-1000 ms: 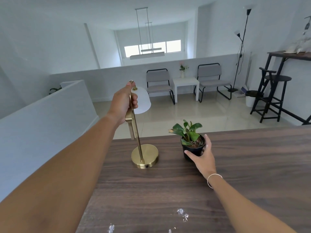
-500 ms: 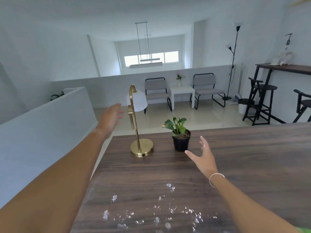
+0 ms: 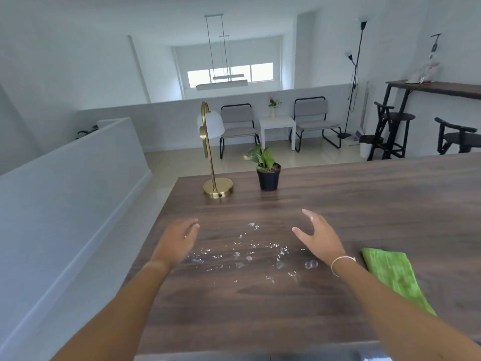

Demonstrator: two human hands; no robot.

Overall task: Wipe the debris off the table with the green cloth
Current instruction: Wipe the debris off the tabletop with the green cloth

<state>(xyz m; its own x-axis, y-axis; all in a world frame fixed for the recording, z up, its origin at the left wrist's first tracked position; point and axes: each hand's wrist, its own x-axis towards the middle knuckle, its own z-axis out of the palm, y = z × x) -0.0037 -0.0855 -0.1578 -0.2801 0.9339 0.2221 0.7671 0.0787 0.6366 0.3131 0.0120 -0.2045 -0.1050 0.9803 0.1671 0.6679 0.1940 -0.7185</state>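
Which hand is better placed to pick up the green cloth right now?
The right hand. The green cloth lies on the table just beside the right wrist, while the empty left hand sits across the debris.

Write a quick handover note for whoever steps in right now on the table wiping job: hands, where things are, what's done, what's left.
Left hand: open, empty, over the table's left part.
Right hand: open, empty, just left of the green cloth, not touching it.
Green cloth lies flat on the table, at the right.
Debris: small clear bits scattered between the hands, unwiped.
Lamp and potted plant stand at the far edge, clear of the debris.
Done: nothing wiped.
Left: pick up the cloth, wipe the debris off.
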